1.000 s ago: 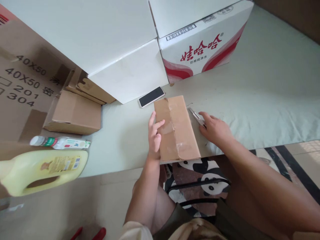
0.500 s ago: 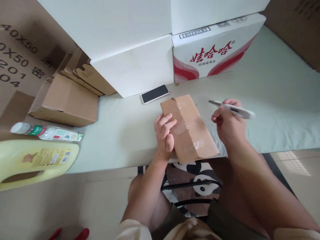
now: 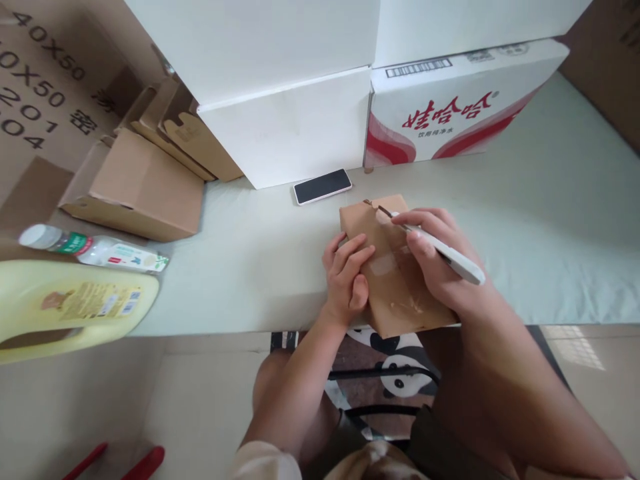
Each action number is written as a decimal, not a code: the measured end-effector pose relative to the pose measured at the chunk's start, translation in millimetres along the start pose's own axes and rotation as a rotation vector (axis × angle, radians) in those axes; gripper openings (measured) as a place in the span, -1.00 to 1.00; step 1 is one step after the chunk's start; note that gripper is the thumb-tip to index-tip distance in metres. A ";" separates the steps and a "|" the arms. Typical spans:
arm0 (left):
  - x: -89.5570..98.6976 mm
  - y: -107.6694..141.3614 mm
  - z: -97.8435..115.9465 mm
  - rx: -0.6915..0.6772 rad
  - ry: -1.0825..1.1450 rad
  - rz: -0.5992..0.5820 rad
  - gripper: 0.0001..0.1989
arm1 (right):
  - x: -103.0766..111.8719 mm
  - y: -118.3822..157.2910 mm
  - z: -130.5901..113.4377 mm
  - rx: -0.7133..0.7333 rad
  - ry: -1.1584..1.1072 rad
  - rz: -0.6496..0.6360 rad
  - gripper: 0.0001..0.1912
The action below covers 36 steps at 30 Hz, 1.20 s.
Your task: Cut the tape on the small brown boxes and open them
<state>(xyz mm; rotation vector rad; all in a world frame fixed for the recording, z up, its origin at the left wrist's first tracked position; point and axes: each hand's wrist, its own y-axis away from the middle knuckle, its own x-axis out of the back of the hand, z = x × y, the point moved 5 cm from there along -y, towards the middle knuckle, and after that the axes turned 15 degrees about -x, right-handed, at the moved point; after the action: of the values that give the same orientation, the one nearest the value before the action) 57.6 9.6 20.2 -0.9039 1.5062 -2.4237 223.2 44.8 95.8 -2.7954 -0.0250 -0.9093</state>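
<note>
A small brown cardboard box (image 3: pixel 407 308) lies at the table's front edge, clear tape along its top seam. My left hand (image 3: pixel 349 275) grips its left side, fingers bent over the top face. My right hand (image 3: pixel 440 243) is closed around a white-handled utility knife (image 3: pixel 456 259). The knife's dark blade points up and left, at the far end of the seam. I cannot tell whether the tip touches the box. Part of the box's right side is hidden behind my right hand.
Behind the box lies a phone (image 3: pixel 323 186). White cartons (image 3: pixel 290 137) and a red-and-white carton (image 3: pixel 430 123) stand at the back. To the left are brown cardboard boxes (image 3: pixel 145 187), a plastic bottle (image 3: pixel 107 252) and a yellow jug (image 3: pixel 135 283).
My right hand has brought the knife left from beside the box to over the far end of its seam. The left hand stays on the box. The view has shifted slightly.
</note>
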 end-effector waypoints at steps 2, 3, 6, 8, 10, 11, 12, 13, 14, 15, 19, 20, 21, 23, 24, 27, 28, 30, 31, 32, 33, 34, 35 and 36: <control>0.0 0.0 0.6 -0.004 0.000 0.013 -0.53 | 1.8 1.6 0.9 0.013 0.003 0.009 -0.54; 0.3 0.0 0.8 -0.006 0.000 0.025 -0.54 | 2.5 2.5 0.6 0.017 0.000 0.009 -0.55; 0.4 0.4 0.1 0.009 0.008 0.032 -0.53 | 4.0 4.5 -1.1 0.012 -0.006 0.017 -0.58; -0.2 0.9 -0.9 0.035 0.012 0.015 -0.51 | 4.9 4.7 -1.4 0.007 -0.009 0.032 -0.60; -0.2 0.7 -0.9 0.043 0.007 0.010 -0.51 | 5.4 4.3 -0.7 -0.001 -0.009 0.036 -0.65; 0.2 0.3 -0.3 0.036 0.001 0.013 -0.52 | 5.0 4.1 -0.2 -0.004 -0.004 0.025 -0.69; 0.5 -0.4 0.4 0.026 -0.004 0.016 -0.53 | 4.2 4.1 0.3 -0.006 0.007 0.005 -0.72; 0.7 -1.2 1.1 0.015 -0.008 0.019 -0.55 | 3.1 4.2 0.8 -0.009 0.024 -0.018 -0.75; 0.8 -2.0 1.8 0.007 -0.010 0.021 -0.56 | 1.8 4.5 1.2 -0.010 0.043 -0.041 -0.76; 0.9 -2.8 2.4 -0.001 -0.012 0.024 -0.57 | 0.8 4.9 1.4 -0.011 0.060 -0.055 -0.76; 0.9 -4.6 3.7 -0.015 -0.024 0.034 -0.57 | -1.4 5.9 -0.3 0.010 0.070 -0.038 -0.80; 0.7 -4.7 3.9 -0.017 -0.027 0.033 -0.57 | -2.1 5.9 -1.3 0.024 0.067 -0.034 -0.81; 0.5 -4.7 3.9 -0.018 -0.027 0.033 -0.57 | -2.8 5.9 -2.5 0.040 0.066 -0.031 -0.82; 0.4 -4.6 3.7 -0.021 -0.028 0.036 -0.58 | -3.4 5.7 -4.3 0.068 0.056 -0.027 -0.83; 0.7 -4.5 3.3 -0.020 -0.030 0.039 -0.59 | -3.0 5.6 -4.6 0.073 0.044 -0.023 -0.84; 1.6 -4.9 2.7 -0.038 -0.033 0.037 -0.57 | -0.1 6.6 -4.1 0.074 -0.011 -0.017 -0.84; 1.9 -5.2 3.0 -0.052 -0.030 0.032 -0.56 | 1.3 7.5 -3.7 0.074 -0.029 -0.015 -0.80; 2.3 -5.7 3.5 -0.062 -0.031 0.020 -0.54 | 5.3 10.2 -3.8 0.090 -0.070 0.002 -0.72; 2.4 -5.8 3.5 -0.053 -0.033 0.014 -0.54 | 7.7 12.0 -4.0 0.103 -0.093 0.016 -0.68; 2.4 -5.9 3.4 -0.038 -0.037 0.011 -0.53 | 10.3 13.9 -4.3 0.116 -0.115 0.033 -0.65; 2.3 -5.8 3.5 -0.022 -0.038 0.008 -0.53 | 12.7 16.1 -4.6 0.131 -0.136 0.048 -0.64; 1.8 -5.8 3.8 -0.010 -0.037 0.008 -0.53 | 14.9 18.4 -4.8 0.146 -0.153 0.062 -0.63; 1.2 -5.8 4.3 -0.006 -0.033 0.008 -0.53 | 17.0 20.6 -4.7 0.159 -0.167 0.077 -0.63; 0.4 -5.7 5.1 -0.009 -0.027 0.010 -0.53 | 18.7 22.8 -4.2 0.168 -0.179 0.092 -0.62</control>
<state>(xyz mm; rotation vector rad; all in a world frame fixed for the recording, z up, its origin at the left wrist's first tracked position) 61.2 8.3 26.9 -0.9244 1.5098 -2.3901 237.7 20.8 105.8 -2.6872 0.0001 -0.6041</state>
